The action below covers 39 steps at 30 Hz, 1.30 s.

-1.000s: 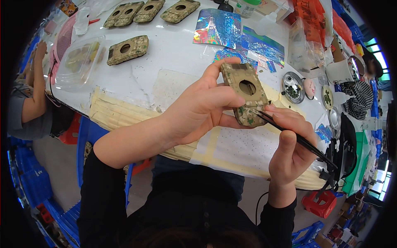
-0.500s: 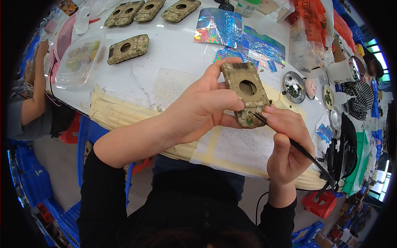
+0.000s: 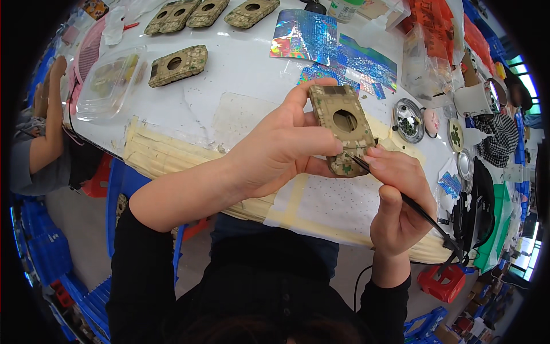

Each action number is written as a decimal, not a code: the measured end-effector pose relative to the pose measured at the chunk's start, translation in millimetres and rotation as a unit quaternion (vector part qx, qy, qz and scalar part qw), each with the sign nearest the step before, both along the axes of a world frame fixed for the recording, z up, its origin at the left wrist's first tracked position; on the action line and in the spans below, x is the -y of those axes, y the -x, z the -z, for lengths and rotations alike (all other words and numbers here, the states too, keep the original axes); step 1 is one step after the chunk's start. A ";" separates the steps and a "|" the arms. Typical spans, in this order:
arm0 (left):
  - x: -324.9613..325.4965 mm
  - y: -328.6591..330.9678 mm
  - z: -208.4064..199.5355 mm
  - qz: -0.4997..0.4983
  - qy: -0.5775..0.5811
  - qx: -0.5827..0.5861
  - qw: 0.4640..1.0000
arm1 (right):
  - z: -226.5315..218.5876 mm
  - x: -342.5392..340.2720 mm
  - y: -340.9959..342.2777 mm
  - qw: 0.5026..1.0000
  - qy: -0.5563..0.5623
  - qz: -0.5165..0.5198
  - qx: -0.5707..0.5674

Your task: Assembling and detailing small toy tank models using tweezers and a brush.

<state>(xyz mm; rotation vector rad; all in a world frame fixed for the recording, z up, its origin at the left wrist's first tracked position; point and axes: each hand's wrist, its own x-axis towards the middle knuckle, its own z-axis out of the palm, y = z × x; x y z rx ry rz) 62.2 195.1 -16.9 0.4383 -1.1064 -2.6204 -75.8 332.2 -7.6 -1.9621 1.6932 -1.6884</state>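
Observation:
My left hand (image 3: 286, 140) grips a camouflage model tank hull (image 3: 334, 107) above the table's front edge, thumb on its top and fingers underneath. The hull has a round hole in its upper face. In my right hand (image 3: 404, 200) is a pair of black tweezers (image 3: 423, 211), slanting from the palm to the hull's near end. Their tips touch or hover just over its surface; which one, I cannot tell. Whether the tips pinch anything is too small to see. The right fingertips rest close to the hull's right edge.
More camouflage hulls (image 3: 179, 66) lie at the far left, by a clear plastic box (image 3: 112, 86). Shiny holographic sheets (image 3: 303, 37) lie beyond my hands. A round metal dish (image 3: 408, 120) with small dark green bits stands right. Dotted white paper (image 3: 326, 209) lies below the hull. Another person's arm (image 3: 50, 114) shows at left.
The hull and both hands stay nearly in place. The hull shifts very slightly, and the left thumb slides a little along its top. The tweezers remain at the hull's near end.

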 end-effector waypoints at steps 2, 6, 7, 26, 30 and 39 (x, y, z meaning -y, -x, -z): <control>0.2 0.4 0.4 0.000 0.005 0.004 1.000 | -0.7 -0.1 -0.1 1.000 -0.002 0.002 0.001; 0.1 1.3 2.2 -0.003 0.004 0.003 1.000 | -1.1 0.6 -0.9 1.000 0.003 0.000 0.005; -0.1 0.8 3.4 -0.002 0.002 0.003 1.000 | -1.0 0.1 -1.2 1.000 0.001 0.000 0.002; -0.5 1.2 2.1 -0.006 -0.005 -0.028 1.000 | -1.9 -0.4 -1.0 1.000 -0.012 0.004 -0.022; -0.6 0.7 5.0 -0.005 -0.002 -0.025 1.000 | -1.0 -0.1 -1.4 1.000 -0.009 0.005 -0.017; -1.3 1.4 3.0 -0.004 -0.004 -0.021 1.000 | -0.6 0.4 -2.3 1.000 -0.009 0.012 -0.014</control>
